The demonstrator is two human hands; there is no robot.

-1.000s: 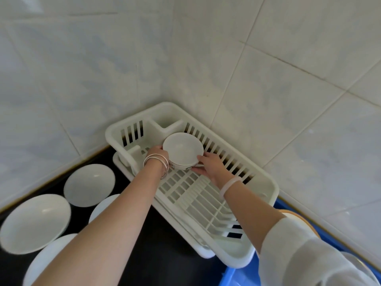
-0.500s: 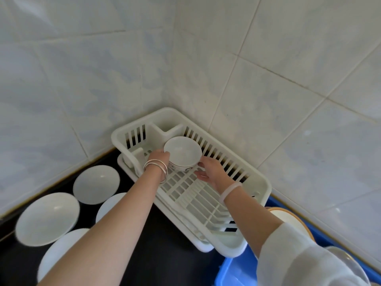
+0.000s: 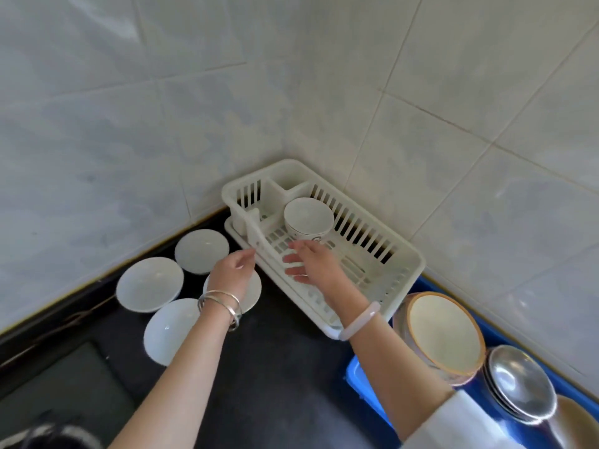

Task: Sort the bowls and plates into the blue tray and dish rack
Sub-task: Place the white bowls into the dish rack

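1. Left hand (image 3: 231,270) is hovering over the desk (image 3: 275,367) beside the rack's near corner, fingers loosely spread, gripping nothing; silver bangles (image 3: 223,306) are sitting on its wrist.
2. Right hand (image 3: 312,264) is hanging above the rack floor, fingers open and splayed, empty; a pale bangle (image 3: 359,320) is circling its wrist.
3. Both hands are sitting close together, not touching each other or any dish.
4. Bowl (image 3: 308,220) is standing upright in the rack (image 3: 405,254), at the far end next to the cutlery compartment, just beyond the right fingertips and apart from them.
5. Rack is sitting in the tiled corner, its long side running along the right wall.
6. Four white plates (image 3: 149,288) are lying on the dark desk left of the rack, clustered; the left hand is partly covering one.
7. Blue tray (image 3: 363,384) is lying at lower right, touching the rack's near end, and is holding a rimmed tan bowl (image 3: 444,332) and stacked metal bowls (image 3: 518,382).
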